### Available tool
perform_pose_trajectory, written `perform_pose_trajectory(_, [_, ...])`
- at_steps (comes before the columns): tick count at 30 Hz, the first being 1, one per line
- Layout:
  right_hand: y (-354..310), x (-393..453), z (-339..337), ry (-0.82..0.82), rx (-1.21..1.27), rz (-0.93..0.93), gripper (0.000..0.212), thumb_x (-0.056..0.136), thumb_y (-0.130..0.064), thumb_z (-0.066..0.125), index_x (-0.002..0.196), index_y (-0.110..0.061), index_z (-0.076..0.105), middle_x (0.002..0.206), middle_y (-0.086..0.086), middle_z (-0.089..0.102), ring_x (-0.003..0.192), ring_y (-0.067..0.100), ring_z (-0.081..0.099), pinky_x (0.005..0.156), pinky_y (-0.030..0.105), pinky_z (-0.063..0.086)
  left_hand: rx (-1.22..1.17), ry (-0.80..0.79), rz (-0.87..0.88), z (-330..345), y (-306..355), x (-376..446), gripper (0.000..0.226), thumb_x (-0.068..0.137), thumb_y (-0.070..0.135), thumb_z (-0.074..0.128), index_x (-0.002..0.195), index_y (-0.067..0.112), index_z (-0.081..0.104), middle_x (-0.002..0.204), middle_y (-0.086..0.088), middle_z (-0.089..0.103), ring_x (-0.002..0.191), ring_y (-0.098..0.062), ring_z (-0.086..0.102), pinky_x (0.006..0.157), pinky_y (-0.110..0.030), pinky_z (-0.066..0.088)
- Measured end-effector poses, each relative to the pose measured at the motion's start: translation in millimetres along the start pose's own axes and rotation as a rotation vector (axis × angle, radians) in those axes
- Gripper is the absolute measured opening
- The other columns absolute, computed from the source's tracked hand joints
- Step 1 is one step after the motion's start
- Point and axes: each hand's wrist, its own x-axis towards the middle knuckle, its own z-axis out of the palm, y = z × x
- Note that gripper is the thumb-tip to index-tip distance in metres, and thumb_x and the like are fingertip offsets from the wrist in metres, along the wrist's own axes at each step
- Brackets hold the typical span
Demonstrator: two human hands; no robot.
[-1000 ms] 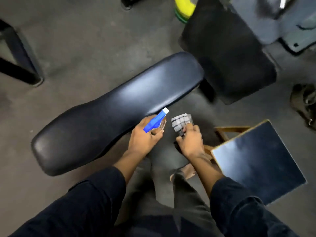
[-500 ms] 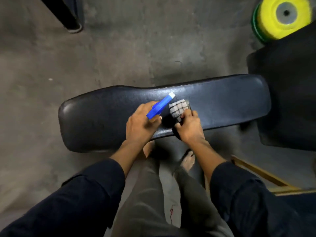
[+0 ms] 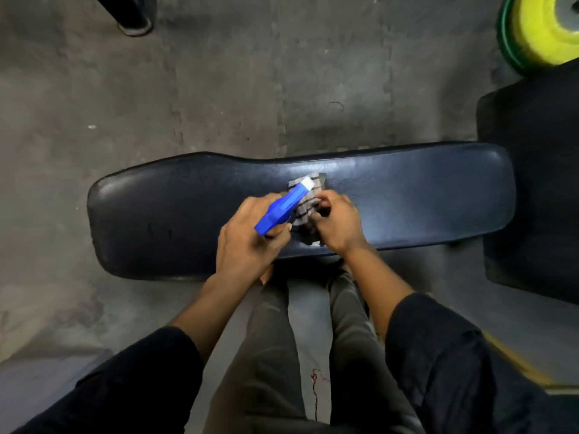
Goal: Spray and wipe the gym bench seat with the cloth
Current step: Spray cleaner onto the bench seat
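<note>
A long black padded bench seat [image 3: 407, 202] lies across the middle of the view. My left hand [image 3: 247, 242] grips a spray bottle whose blue trigger head [image 3: 283, 211] and white nozzle point up and to the right, over the seat. The bottle's body is hidden in my fist. My right hand [image 3: 336, 225] holds a bunched grey checked cloth [image 3: 308, 202] just right of the nozzle, above the seat's middle. Whether the cloth touches the seat I cannot tell.
A second black pad [image 3: 539, 183] stands at the right, beyond the seat's end. A yellow and green weight plate [image 3: 545, 26] lies at the top right. A dark equipment leg [image 3: 131, 14] stands at the top left. Grey floor mats surround the bench; my legs are below.
My view has swung so the bench now lies level across the frame. Both hands have moved forward over the seat, and the cloth sits closer to the nozzle.
</note>
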Motion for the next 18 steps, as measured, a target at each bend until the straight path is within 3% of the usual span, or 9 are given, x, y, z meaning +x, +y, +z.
perform_pose_trajectory(3, [-0.9, -31.9, -55.7, 0.049, 0.567, -0.059, 0.053, 0.078, -0.003, 0.065, 0.125, -0.028, 0.068, 0.125, 0.001, 0.072, 0.108, 0.021, 0.073, 0.094, 0.029, 0.057, 0.041, -0.017, -0.002, 12.0, 39.3, -6.6, 0.052, 0.078, 0.029, 0.081, 0.118, 0.049, 0.054, 0.095, 0.012, 0.062, 0.082, -0.018, 0.070, 0.076, -0.045, 0.062])
perform_pose_trajectory(5, [4.9, -53.0, -91.7, 0.064, 0.763, -0.171, 0.067, 0.071, -0.002, 0.061, 0.133, -0.028, 0.064, 0.132, -0.001, 0.071, 0.119, 0.025, 0.072, 0.099, 0.036, 0.060, 0.056, -0.018, 0.016, 24.7, 63.2, -8.7, 0.046, 0.077, 0.031, 0.086, 0.111, 0.039, 0.057, 0.094, 0.008, 0.064, 0.082, -0.021, 0.071, 0.075, -0.045, 0.062])
perform_pose_trajectory(7, [14.8, -69.9, -127.4, 0.044, 0.845, -0.287, 0.080, 0.069, -0.006, 0.066, 0.146, -0.027, 0.057, 0.146, 0.003, 0.066, 0.134, 0.029, 0.065, 0.109, 0.044, 0.055, 0.054, -0.078, 0.046, 43.0, 91.3, -7.7, 0.049, 0.078, 0.034, 0.088, 0.116, 0.032, 0.058, 0.101, 0.003, 0.069, 0.091, -0.024, 0.074, 0.079, -0.046, 0.062])
perform_pose_trajectory(11, [40.5, -82.7, -168.0, 0.061, 0.688, -0.395, 0.086, 0.080, -0.024, 0.083, 0.158, -0.026, 0.046, 0.151, 0.001, 0.064, 0.144, 0.024, 0.059, 0.119, 0.045, 0.049, 0.118, -0.268, 0.100, 91.6, 142.3, 3.6, 0.031, 0.084, 0.030, 0.085, 0.112, 0.028, 0.071, 0.100, -0.004, 0.072, 0.091, -0.034, 0.074, 0.077, -0.049, 0.060])
perform_pose_trajectory(15, [62.8, -76.8, -180.4, 0.139, 0.531, -0.214, 0.088, 0.075, -0.042, 0.093, 0.153, -0.029, 0.052, 0.134, -0.006, 0.073, 0.126, 0.010, 0.069, 0.113, 0.039, 0.054, -0.005, -0.439, -0.069, 133.4, 172.1, 19.0, 0.035, 0.082, 0.035, 0.069, 0.111, 0.016, 0.075, 0.103, -0.003, 0.077, 0.098, -0.027, 0.076, 0.088, -0.047, 0.059])
perform_pose_trajectory(18, [91.6, -69.4, -189.7, 0.240, 0.442, -0.136, 0.075, 0.081, -0.034, 0.088, 0.148, -0.026, 0.056, 0.116, -0.005, 0.074, 0.104, 0.012, 0.071, 0.097, 0.028, 0.055, 0.062, -0.511, 0.025, 173.2, 188.9, 18.5, 0.034, 0.083, 0.023, 0.072, 0.111, 0.004, 0.072, 0.101, -0.011, 0.076, 0.097, -0.035, 0.074, 0.089, -0.047, 0.057])
